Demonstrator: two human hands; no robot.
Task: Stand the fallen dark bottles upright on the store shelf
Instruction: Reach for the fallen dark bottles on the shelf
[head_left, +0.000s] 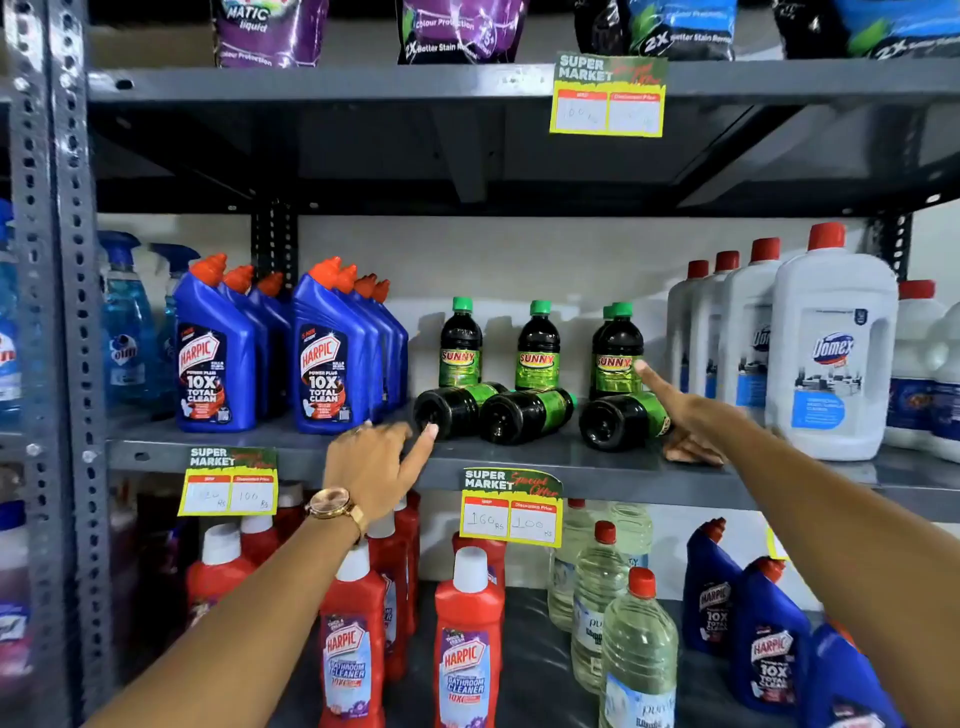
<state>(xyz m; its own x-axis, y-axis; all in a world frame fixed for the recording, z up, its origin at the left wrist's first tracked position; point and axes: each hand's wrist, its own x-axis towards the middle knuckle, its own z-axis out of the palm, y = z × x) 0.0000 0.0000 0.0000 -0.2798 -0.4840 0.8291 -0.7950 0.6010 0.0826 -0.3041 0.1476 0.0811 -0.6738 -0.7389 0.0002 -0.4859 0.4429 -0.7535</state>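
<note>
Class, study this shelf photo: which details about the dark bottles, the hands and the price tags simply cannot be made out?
- Head view: the right hand covers the rightmost fallen bottle at its cap end, so contact is unclear.
- A second upright bottle is mostly hidden behind the front one.
- The top price tag is too blurred to read.

Fallen bottles (524, 415): three, lying at the middle shelf (291, 453) front
Upright Sunny bottles (537, 348): behind them
Harpic bottles (332, 358): left
Domex jugs (831, 353): right
</note>
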